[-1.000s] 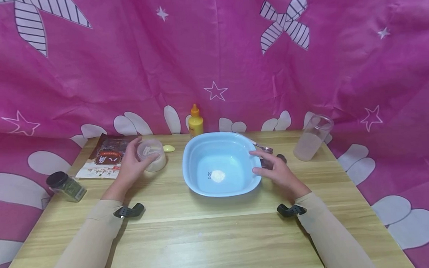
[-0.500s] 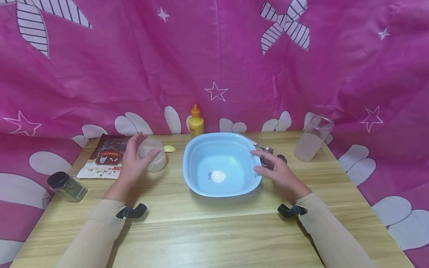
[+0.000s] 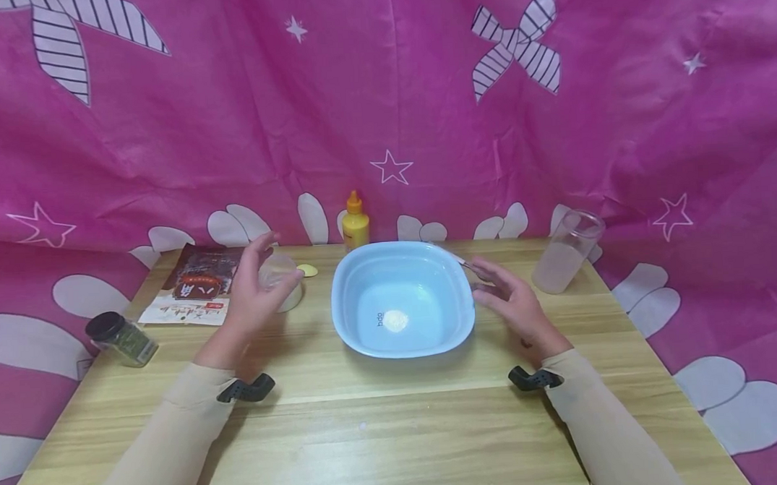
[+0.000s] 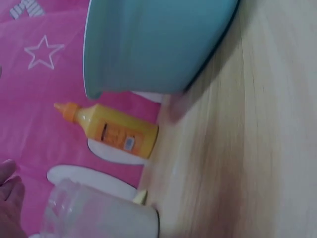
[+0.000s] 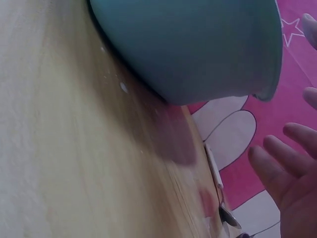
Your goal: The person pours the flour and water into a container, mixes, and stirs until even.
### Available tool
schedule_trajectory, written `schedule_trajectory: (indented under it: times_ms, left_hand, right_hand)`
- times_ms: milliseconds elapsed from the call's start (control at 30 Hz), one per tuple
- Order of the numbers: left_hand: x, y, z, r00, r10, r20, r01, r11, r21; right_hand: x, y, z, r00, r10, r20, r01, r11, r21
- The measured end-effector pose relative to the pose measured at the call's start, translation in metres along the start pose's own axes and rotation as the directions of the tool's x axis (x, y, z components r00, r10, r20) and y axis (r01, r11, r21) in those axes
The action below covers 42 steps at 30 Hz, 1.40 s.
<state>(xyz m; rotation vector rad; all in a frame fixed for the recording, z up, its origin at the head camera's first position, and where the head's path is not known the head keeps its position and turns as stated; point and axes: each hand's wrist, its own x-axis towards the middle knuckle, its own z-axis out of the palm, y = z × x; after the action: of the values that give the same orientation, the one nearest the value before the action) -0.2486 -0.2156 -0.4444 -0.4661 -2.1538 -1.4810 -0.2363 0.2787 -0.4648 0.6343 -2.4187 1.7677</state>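
A light blue basin [image 3: 402, 300] stands mid-table, with white specks [image 5: 123, 88] on the wood beside it in the right wrist view. My right hand [image 3: 520, 308] hovers just off the basin's right side, fingers spread and holding nothing. At the left, my left hand [image 3: 253, 300] is raised beside a clear jar [image 4: 106, 213] with pale contents; thumb and fingers are spread apart. In the head view that hand partly covers the jar. Past the basin's right side lies a metal spoon [image 5: 228, 217] with a white handle, partly hidden by my right hand in the head view.
A yellow squeeze bottle [image 3: 355, 226] stands behind the basin, and a small yellow spoon [image 3: 308, 270] lies by the jar. Farther left are a printed brown packet [image 3: 191, 287] and a black-lidded jar [image 3: 122, 339]. A tall glass [image 3: 568, 253] of cloudy liquid stands at right.
My right hand has drawn away from the basin's rim, to the right. My left hand has shifted slightly right and nearer me, covering more of the jar. The basin has stayed put.
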Motion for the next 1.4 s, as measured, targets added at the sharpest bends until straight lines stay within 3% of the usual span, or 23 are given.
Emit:
schedule_trajectory:
  times_ms: [233, 400, 667, 733, 900, 1033, 1167, 1400]
  left_hand:
    - [-0.002, 0.016, 0.009, 0.993, 0.038, 0.108, -0.033, 0.998, -0.052]
    - [-0.006, 0.019, 0.018, 0.982, 0.061, 0.18, -0.049, 0.996, -0.069]
    - [-0.016, 0.021, 0.028, 0.94, -0.034, 0.339, 0.046, 0.999, -0.028]
    - [-0.018, 0.02, 0.031, 0.932, -0.019, 0.362, 0.025, 1.0, -0.014]
    - [-0.019, 0.019, 0.037, 0.917, 0.093, 0.388, -0.094, 0.995, -0.016]
    - [-0.02, 0.017, 0.039, 0.911, 0.111, 0.396, -0.118, 0.993, -0.008]
    - [-0.022, 0.016, 0.039, 0.911, 0.098, 0.401, -0.115, 0.993, 0.019]
    - [-0.024, 0.012, 0.041, 0.909, 0.069, 0.412, -0.089, 0.996, 0.03]
  right_hand:
    - [0.0, 0.006, -0.008, 0.993, -0.062, -0.097, 0.06, 0.998, -0.028]
    - [-0.001, 0.006, -0.012, 0.986, -0.003, -0.165, 0.006, 1.0, 0.019]
    - [-0.004, 0.003, -0.021, 0.956, 0.1, -0.275, -0.088, 0.995, 0.054]
    - [-0.004, 0.003, -0.024, 0.95, 0.102, -0.294, -0.091, 0.994, 0.053]
    - [-0.004, 0.004, -0.031, 0.94, 0.047, -0.337, -0.049, 0.999, 0.002]
    - [-0.005, 0.005, -0.037, 0.927, 0.034, -0.375, -0.045, 0.999, -0.02]
    - [-0.005, 0.008, -0.044, 0.891, 0.0, -0.453, -0.013, 1.0, -0.025]
    - [-0.002, 0.016, -0.055, 0.797, -0.087, -0.598, 0.084, 0.996, -0.033]
